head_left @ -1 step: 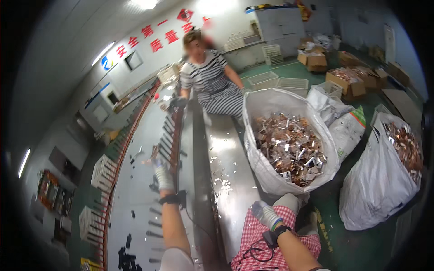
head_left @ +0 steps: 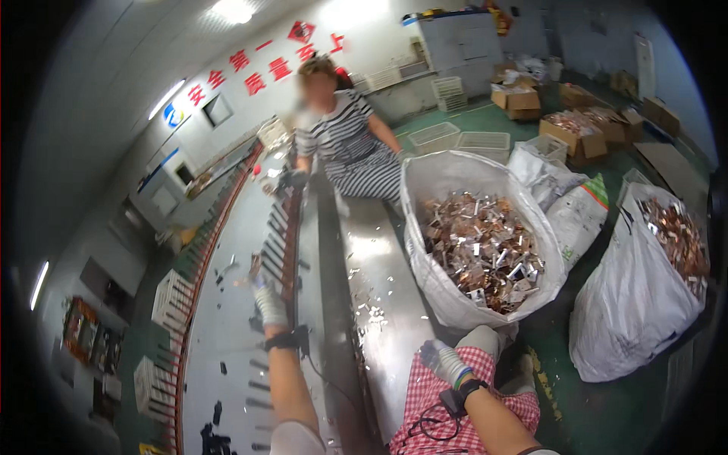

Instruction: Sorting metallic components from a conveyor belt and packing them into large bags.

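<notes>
Hands (head_left: pixel 267 303), left and right: two gloved

Down the left runs the table (head_left: pixel 216 318), rods (head_left: pixel 277 220) along both long edges, and here's the left hand (head_left: pixel 267 303) out over it! Further left, crates (head_left: pixel 164 299) stand beyond the table. Right of the table comes the ledge (head_left: pixel 387 284), scraps (head_left: pixel 371 315) scattered on it; next, the open sack (head_left: pixel 560 284), pieces (head_left: pixel 485 246) heaped inside, the right hand (head_left: pixel 446 359) on its near side. A second sack (head_left: pixel 633 322) sits farther right, cartons (head_left: pixel 580 144) behind, a co-worker (head_left: pixel 345 140) at the far end, between table and open sack.
</notes>
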Motion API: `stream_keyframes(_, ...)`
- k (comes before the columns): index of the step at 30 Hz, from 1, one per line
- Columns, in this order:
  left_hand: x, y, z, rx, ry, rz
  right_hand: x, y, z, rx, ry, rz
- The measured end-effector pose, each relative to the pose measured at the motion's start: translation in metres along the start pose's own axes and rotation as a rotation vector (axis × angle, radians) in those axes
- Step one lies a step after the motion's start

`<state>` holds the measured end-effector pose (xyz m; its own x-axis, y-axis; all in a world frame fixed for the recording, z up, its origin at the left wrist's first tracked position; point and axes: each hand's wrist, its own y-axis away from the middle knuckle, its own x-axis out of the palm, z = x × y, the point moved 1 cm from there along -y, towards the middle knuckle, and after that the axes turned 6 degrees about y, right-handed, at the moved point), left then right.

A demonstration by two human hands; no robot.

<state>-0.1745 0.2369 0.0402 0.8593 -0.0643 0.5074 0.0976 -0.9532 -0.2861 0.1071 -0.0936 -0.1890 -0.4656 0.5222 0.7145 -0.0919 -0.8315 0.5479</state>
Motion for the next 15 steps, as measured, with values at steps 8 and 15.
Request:
stream_keyframes(8, -0.044, 0.002, -0.054, 0.459, -0.869, -0.078, 0.024, 0.016, -0.002, -0.004, 0.035, 0.040)
stream_keyframes(15, 0.183, 0.146, -0.164, 0.802, -0.328, -0.011, 0.005, 0.008, 0.008, -0.046, 0.037, 0.018)
